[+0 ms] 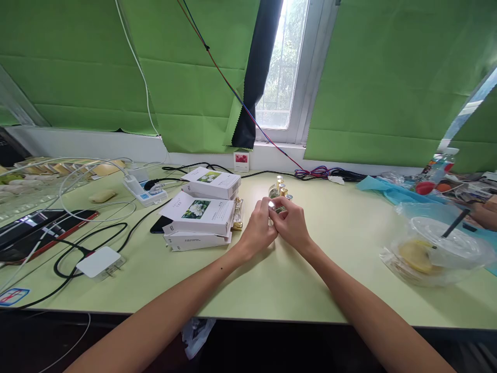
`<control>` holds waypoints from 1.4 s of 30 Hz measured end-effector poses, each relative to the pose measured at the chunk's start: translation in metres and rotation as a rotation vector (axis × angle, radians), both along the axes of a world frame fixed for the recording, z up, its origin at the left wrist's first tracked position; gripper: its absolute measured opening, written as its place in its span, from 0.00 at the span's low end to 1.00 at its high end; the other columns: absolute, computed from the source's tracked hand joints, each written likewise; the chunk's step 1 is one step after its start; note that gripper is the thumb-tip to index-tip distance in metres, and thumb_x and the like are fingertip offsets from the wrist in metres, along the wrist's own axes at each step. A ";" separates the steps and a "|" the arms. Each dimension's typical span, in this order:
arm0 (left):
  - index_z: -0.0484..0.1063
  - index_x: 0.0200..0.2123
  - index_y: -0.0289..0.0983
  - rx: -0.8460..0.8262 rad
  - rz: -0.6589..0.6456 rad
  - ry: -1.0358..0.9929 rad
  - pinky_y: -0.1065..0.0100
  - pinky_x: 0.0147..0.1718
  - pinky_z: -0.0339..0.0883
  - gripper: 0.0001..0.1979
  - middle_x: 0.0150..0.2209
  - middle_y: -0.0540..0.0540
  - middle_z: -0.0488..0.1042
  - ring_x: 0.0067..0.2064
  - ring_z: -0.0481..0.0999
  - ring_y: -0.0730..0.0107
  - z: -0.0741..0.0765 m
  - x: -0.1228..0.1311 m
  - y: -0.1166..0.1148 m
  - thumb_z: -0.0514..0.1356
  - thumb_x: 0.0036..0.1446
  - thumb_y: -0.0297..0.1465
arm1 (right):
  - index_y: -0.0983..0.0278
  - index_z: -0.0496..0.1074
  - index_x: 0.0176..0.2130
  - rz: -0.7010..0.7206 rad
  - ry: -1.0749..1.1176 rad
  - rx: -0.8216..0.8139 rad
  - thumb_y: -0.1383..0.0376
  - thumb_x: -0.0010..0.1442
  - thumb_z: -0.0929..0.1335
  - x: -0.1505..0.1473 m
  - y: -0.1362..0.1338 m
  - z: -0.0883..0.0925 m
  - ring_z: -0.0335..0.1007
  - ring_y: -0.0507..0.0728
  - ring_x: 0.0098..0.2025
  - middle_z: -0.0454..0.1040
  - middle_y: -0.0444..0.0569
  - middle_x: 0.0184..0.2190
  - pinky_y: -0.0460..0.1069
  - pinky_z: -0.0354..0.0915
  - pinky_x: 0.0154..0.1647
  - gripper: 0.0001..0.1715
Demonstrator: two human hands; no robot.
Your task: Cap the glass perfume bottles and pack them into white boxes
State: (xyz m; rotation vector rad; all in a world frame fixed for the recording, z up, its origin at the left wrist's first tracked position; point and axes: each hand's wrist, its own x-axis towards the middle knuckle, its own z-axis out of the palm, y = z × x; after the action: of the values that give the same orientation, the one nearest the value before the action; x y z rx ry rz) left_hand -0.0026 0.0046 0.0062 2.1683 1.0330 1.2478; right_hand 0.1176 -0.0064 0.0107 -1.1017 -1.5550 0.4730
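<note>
In the middle of the table my left hand (257,228) and my right hand (294,221) meet, fingers closed around a small perfume bottle with a shiny silvery top (271,205). Most of that bottle is hidden by the fingers. Just beyond the hands stand several small glass bottles with gold caps (282,189), partly covered by my right hand. To the left of my left hand, another clear glass bottle (237,211) rests beside a stack of white flat boxes (212,217) with flower pictures. One more white box (217,178) lies behind that stack.
Left are a power strip (149,196), a white charger (100,261), tangled cables and a dark tablet (34,233). Right stands a plastic cup in a bag (430,248), with another person's hand (485,212) beyond it. A small box (241,161) stands by the window.
</note>
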 end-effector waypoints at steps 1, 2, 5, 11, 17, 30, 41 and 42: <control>0.64 0.45 0.38 0.002 0.002 -0.002 0.62 0.43 0.70 0.18 0.43 0.43 0.71 0.45 0.73 0.62 0.000 0.000 0.000 0.58 0.51 0.19 | 0.62 0.73 0.37 0.002 0.003 0.001 0.61 0.59 0.67 0.000 0.000 0.000 0.69 0.53 0.29 0.76 0.49 0.35 0.46 0.60 0.23 0.08; 0.64 0.45 0.38 0.003 0.003 -0.004 0.63 0.42 0.70 0.18 0.43 0.44 0.70 0.45 0.73 0.62 0.000 0.000 0.000 0.58 0.51 0.19 | 0.62 0.74 0.37 0.005 0.005 0.001 0.61 0.59 0.67 0.000 0.000 0.000 0.69 0.53 0.30 0.76 0.49 0.34 0.46 0.61 0.23 0.09; 0.63 0.45 0.38 0.003 0.009 -0.001 0.63 0.42 0.70 0.17 0.43 0.44 0.70 0.45 0.73 0.63 -0.001 0.000 0.001 0.58 0.52 0.20 | 0.63 0.75 0.38 0.014 0.012 0.002 0.62 0.59 0.67 0.000 0.000 0.001 0.70 0.54 0.31 0.76 0.49 0.35 0.46 0.62 0.24 0.09; 0.62 0.45 0.39 0.006 0.001 -0.008 0.63 0.41 0.70 0.17 0.42 0.44 0.70 0.44 0.73 0.62 -0.001 0.000 0.000 0.58 0.53 0.20 | 0.63 0.76 0.40 0.027 0.016 0.014 0.62 0.59 0.67 0.000 0.001 0.002 0.71 0.55 0.32 0.77 0.50 0.34 0.47 0.66 0.28 0.11; 0.62 0.44 0.39 0.006 0.009 -0.006 0.63 0.40 0.69 0.16 0.41 0.45 0.69 0.43 0.72 0.63 -0.001 0.000 0.001 0.58 0.53 0.20 | 0.63 0.77 0.40 0.032 0.016 0.021 0.62 0.60 0.67 0.001 0.001 0.001 0.71 0.55 0.32 0.77 0.50 0.34 0.47 0.65 0.27 0.12; 0.63 0.45 0.39 0.010 -0.011 -0.003 0.62 0.43 0.70 0.16 0.44 0.43 0.70 0.46 0.73 0.62 -0.003 -0.001 0.002 0.58 0.53 0.21 | 0.62 0.72 0.38 0.023 0.018 -0.004 0.61 0.59 0.67 0.000 0.000 -0.001 0.68 0.53 0.30 0.75 0.49 0.35 0.46 0.59 0.22 0.08; 0.63 0.45 0.38 -0.017 -0.014 0.010 0.63 0.42 0.69 0.17 0.43 0.43 0.70 0.44 0.72 0.62 -0.002 -0.002 0.003 0.58 0.53 0.20 | 0.63 0.72 0.37 0.004 -0.011 0.011 0.62 0.60 0.66 -0.002 -0.001 0.001 0.62 0.50 0.25 0.73 0.48 0.34 0.46 0.57 0.22 0.07; 0.63 0.46 0.38 -0.023 -0.016 0.014 0.63 0.41 0.69 0.17 0.43 0.43 0.70 0.44 0.73 0.62 -0.002 -0.002 0.003 0.58 0.53 0.20 | 0.63 0.72 0.37 0.000 -0.016 0.011 0.62 0.60 0.66 -0.002 -0.001 0.000 0.61 0.50 0.24 0.73 0.47 0.33 0.46 0.56 0.22 0.07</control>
State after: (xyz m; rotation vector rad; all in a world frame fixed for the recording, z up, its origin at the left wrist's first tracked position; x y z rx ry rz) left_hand -0.0047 0.0079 0.0043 2.1666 1.0285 1.2099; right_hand 0.1153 -0.0073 0.0111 -1.0992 -1.5698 0.4562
